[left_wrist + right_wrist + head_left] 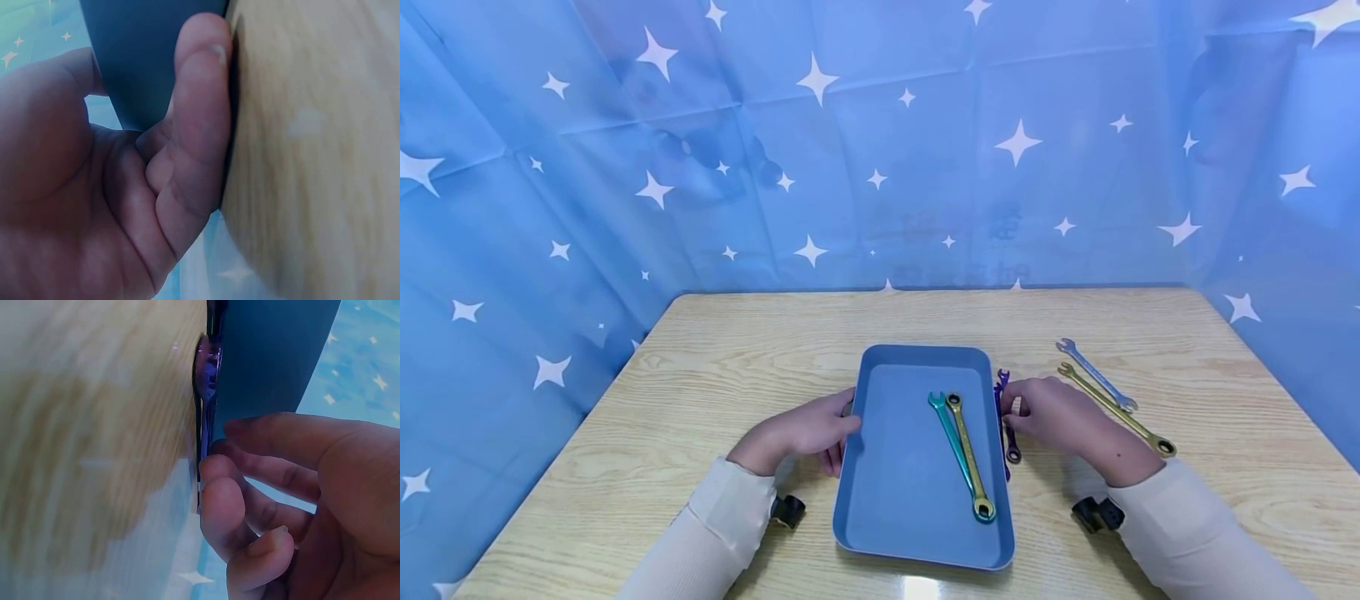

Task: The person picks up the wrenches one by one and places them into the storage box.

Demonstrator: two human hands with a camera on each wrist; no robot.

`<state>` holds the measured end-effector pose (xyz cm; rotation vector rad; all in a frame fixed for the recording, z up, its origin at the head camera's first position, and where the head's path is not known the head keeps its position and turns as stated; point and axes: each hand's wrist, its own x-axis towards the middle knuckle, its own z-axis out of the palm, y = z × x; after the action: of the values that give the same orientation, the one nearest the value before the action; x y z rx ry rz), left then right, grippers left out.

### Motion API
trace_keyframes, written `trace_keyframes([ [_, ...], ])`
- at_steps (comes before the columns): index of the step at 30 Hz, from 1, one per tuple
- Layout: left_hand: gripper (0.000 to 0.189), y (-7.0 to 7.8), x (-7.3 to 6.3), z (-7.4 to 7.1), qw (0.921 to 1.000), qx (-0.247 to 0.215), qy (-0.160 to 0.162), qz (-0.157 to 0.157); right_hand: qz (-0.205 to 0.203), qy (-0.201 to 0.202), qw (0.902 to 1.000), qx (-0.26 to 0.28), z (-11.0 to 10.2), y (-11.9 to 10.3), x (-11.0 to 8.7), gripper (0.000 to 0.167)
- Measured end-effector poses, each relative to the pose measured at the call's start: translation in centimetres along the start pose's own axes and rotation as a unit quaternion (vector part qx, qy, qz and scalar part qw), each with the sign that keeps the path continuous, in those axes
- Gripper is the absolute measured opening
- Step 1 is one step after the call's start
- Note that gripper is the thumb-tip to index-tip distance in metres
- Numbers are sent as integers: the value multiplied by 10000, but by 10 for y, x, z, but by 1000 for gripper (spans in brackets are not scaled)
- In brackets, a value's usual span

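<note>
A blue-grey tray (891, 467) lies on the table. My left hand (808, 429) holds its left side, thumb over the rim and fingers curled against the outer wall (137, 56). Inside the tray, a teal wrench (951, 433) and a gold wrench (967, 450) lie partly overlapped. Close along the tray's right wall, purple wrenches (1013, 454) lie on the table. My right hand (1060, 412) is at them, with its curled fingertips pinching a purple wrench (208, 375); the fingers partly hide it.
To the right of my right hand, a silver-blue wrench (1097, 375) and a longer gold wrench (1112, 407) lie side by side on the wooden table (760, 350). My right forearm passes close to the gold one. A blue curtain with white stars (850, 167) hangs behind the table.
</note>
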<state>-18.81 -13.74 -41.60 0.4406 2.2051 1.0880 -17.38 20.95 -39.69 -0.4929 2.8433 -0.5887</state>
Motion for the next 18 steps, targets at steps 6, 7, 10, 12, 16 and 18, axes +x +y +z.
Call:
trace_keyframes([
  [6, 60, 0, 0, 0, 10000, -5, 3, 13, -21, 47, 10000, -64, 1, 0, -1, 5],
  [7, 60, 1, 0, 0, 10000, -3, 7, 13, -27, 61, 9999, -82, 1, 0, -2, 5],
  [10, 60, 1, 0, 0, 10000, -2, 3, -7, -56, 106, 9998, -183, 1, 0, -3, 6],
  [12, 61, 1, -1, 0, 10000, 4, 5, 1, -89, 137, 9995, -253, 1, 1, -4, 7],
  [16, 61, 1, -1, -1, 10000, 18, -5, 34, -182, 155, 9993, -273, 0, 2, -5, 10],
  [18, 61, 1, 0, -1, 10000, 26, -11, 69, -185, 124, 9995, -205, 0, 3, -5, 12],
])
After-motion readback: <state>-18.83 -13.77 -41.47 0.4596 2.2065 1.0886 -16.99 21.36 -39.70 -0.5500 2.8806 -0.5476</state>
